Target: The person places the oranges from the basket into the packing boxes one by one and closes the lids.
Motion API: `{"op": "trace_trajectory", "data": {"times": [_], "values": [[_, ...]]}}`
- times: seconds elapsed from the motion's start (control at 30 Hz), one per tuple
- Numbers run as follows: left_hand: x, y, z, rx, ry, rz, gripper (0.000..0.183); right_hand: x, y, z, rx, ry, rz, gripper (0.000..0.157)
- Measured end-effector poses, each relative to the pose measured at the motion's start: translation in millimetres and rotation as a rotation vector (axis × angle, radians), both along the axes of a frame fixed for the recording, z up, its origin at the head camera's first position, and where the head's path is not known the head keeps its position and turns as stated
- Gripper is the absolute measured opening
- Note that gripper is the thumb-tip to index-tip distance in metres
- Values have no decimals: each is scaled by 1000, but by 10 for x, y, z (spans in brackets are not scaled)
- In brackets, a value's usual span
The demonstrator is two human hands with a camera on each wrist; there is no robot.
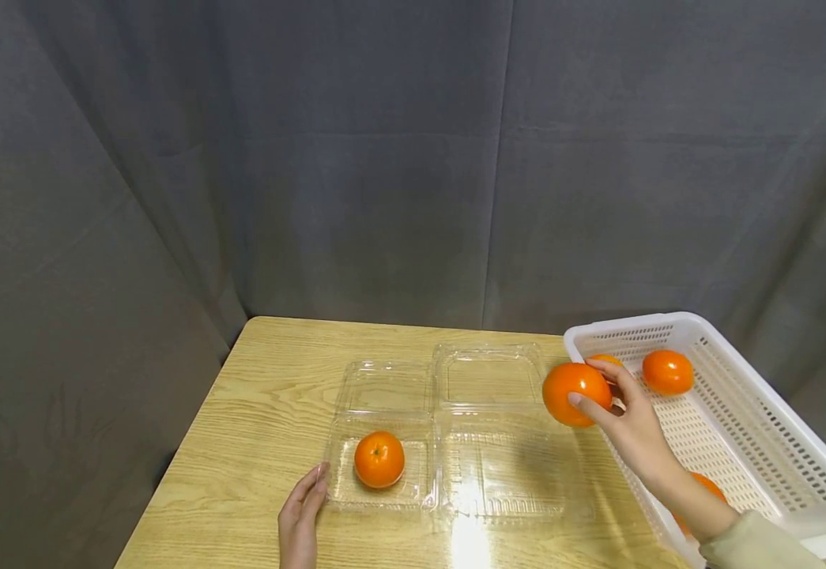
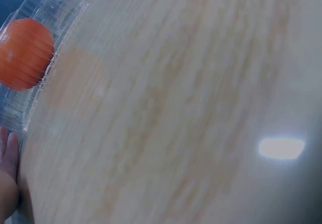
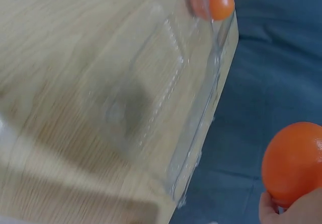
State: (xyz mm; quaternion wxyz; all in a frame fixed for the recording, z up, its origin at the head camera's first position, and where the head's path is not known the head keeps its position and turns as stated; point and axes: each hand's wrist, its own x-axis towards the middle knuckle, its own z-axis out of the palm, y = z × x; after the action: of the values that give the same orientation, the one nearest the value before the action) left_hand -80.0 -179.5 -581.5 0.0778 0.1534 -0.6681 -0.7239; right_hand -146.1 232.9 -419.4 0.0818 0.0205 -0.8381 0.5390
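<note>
My right hand grips a glossy orange between thumb and fingers, above the table next to the basket's left side. In the right wrist view that orange shows at the lower right, with part of the hand below it. My left hand rests with its fingers at the left edge of a clear plastic clamshell box. Inside that box sits another orange, its small green stem spot facing up. The box's lid lies folded back behind it. Fingers show beside the box in the left wrist view.
A second clear clamshell box, its lid folded back, stands right of the first. At the right, a white perforated basket holds several oranges, one near its back. A grey curtain hangs behind the wooden table.
</note>
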Motion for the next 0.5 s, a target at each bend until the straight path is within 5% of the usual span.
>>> {"op": "trace_trajectory", "data": {"times": [0.5], "values": [[10, 13, 33, -5, 13, 10, 46, 169, -586, -123, -42, -121, 134, 55]]}}
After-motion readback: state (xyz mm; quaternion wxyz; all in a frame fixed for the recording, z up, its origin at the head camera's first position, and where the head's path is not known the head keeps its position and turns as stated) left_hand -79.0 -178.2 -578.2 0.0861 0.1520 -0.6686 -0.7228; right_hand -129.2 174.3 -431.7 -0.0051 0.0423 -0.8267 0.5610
